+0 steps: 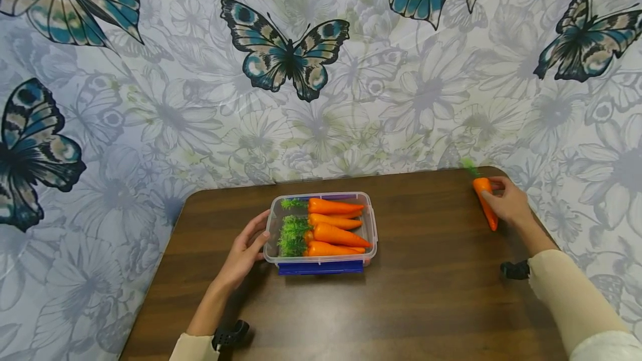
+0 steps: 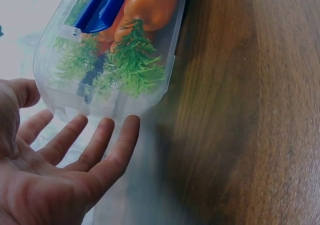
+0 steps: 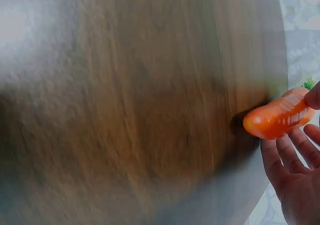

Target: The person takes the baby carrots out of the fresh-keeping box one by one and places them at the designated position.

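Note:
A clear plastic container (image 1: 371,222) with blue clips stands on the table. Inside it lie several orange carrots (image 1: 341,234) with green frilly tops (image 1: 292,235) toward its left end. My left hand (image 1: 246,249) is at that left end; in the left wrist view its fingers (image 2: 117,155) are extended and spread by the container wall. Near the table's far right corner, my right hand (image 1: 509,202) pinches a single carrot (image 1: 485,205) between thumb and fingers. That carrot's tip points toward me, and its green top (image 1: 470,167) faces the wall.
The brown wooden table (image 1: 426,294) has rounded far corners. Behind it hangs a wall covering (image 1: 321,127) printed with flowers and butterflies. A blue clip (image 1: 321,267) hangs folded out along the container's near side.

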A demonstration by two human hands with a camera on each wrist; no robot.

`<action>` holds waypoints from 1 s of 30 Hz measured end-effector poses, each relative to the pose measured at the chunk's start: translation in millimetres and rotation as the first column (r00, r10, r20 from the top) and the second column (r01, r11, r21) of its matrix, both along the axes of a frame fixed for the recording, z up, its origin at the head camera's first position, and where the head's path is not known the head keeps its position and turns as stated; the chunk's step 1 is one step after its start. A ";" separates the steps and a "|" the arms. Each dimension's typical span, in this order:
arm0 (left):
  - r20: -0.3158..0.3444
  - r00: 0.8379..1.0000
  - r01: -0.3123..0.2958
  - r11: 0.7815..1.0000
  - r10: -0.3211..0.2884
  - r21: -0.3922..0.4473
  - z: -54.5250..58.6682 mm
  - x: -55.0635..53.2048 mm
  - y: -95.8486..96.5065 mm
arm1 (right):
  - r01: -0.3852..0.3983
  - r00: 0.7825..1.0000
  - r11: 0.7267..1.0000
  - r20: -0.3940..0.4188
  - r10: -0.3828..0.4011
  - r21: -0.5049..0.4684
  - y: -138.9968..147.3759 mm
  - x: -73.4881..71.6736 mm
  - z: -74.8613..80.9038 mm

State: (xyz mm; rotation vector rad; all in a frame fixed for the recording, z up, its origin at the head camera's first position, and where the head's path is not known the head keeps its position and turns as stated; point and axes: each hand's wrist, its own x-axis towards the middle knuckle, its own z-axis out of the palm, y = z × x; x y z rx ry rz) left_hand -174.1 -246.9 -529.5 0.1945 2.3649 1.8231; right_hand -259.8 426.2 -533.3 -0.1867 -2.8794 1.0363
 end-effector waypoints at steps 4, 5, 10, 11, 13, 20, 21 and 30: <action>-0.010 1.000 0.007 1.000 -0.007 -0.007 1.2 -0.8 -1.1 | 0.044 0.999 0.999 -0.008 -0.044 0.016 8.5 0.3 -1.4; -0.012 1.000 0.009 1.000 -0.009 -0.008 1.4 -0.8 -1.4 | 0.054 0.998 0.998 -0.011 -0.054 0.015 10.4 0.6 -1.7; -0.012 1.000 0.009 1.000 -0.009 -0.002 2.0 -0.2 -1.9 | 0.077 0.996 0.997 -0.037 -0.077 0.019 17.7 1.5 -3.5; -0.010 1.000 0.009 1.000 -0.009 0.003 2.0 0.0 -1.9 | 0.078 0.996 0.997 -0.045 -0.077 0.025 18.6 1.4 -3.6; -0.004 1.000 0.008 1.000 -0.008 0.006 1.8 0.7 -1.8 | 0.081 0.995 0.996 -0.065 -0.078 0.040 19.8 0.6 -3.7; -0.009 1.000 0.001 1.000 -0.001 0.003 0.3 1.6 -2.2 | 0.102 0.991 0.993 -0.090 -0.097 0.051 21.9 -2.8 -2.2; -0.011 1.000 0.000 1.000 0.000 0.003 0.4 1.6 -2.4 | 0.107 0.991 0.993 -0.092 -0.102 0.053 22.3 -3.3 -2.4; -0.015 1.000 0.015 1.000 -0.015 0.001 -1.2 2.2 -3.5 | 0.175 0.981 0.984 -0.094 -0.171 0.037 23.4 -3.6 -2.1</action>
